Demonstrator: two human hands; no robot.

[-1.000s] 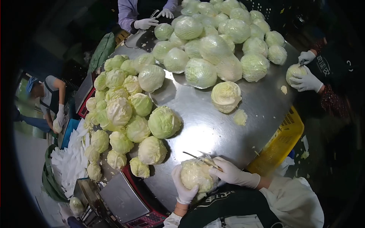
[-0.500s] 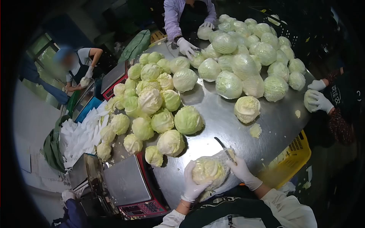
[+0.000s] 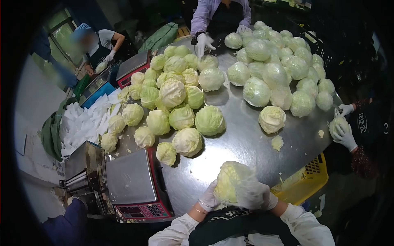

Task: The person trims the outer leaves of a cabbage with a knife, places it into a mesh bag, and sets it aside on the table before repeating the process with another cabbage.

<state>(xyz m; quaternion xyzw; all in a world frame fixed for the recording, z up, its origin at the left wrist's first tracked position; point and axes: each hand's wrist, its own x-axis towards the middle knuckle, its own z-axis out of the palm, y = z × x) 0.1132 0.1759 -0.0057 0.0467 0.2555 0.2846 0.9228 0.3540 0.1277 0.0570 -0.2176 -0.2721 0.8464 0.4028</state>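
Note:
A pale cabbage (image 3: 230,180) is held up in front of my apron at the table's near edge. My left hand (image 3: 210,197), in a white glove, wraps round its left side. My right hand (image 3: 266,197), also gloved, grips a thin white net sleeve (image 3: 246,186) at the cabbage's right side. The netting is smeared by motion, and the fingers of that hand are partly hidden. The knife seen earlier does not show now.
Bare cabbages (image 3: 172,93) are heaped on the steel table (image 3: 242,139) at left, wrapped ones (image 3: 275,78) at back right. A scale (image 3: 131,176) stands left, white sleeves (image 3: 88,123) beyond. A yellow crate (image 3: 305,180) sits right. Co-workers' gloved hands (image 3: 204,43) are around the table.
The cabbage in my hands has been raised and turned, and its leaves lie bare on the left. The net has shifted to the right side. The knife has gone from sight.

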